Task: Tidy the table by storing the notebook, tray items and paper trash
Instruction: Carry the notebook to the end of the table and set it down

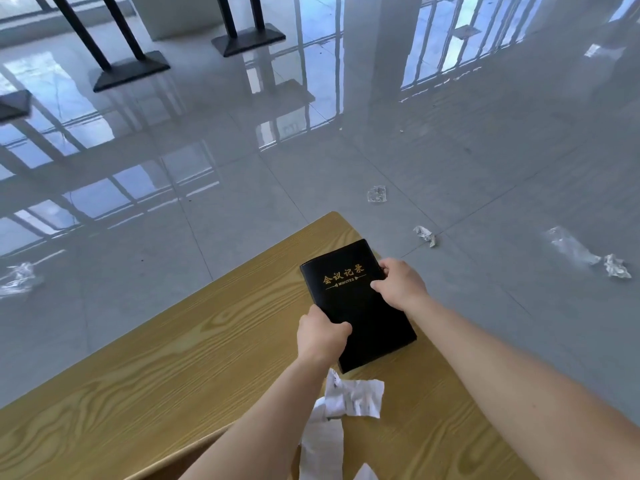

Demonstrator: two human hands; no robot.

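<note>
A large, bare office-type hall. Glossy grey floor tiles [242,202] are reflecting tall windows, with black metal stand bases [131,71] standing beyond a wood-grain table [156,368].

Glossy grey tile floor [242,188], strong window reflections across it. Two black stand bases [131,70] [248,39] with angled posts far left and centre, corner of a third base [14,105] at left edge. Wood-grain counter [156,358] fills the lower frame.
</note>
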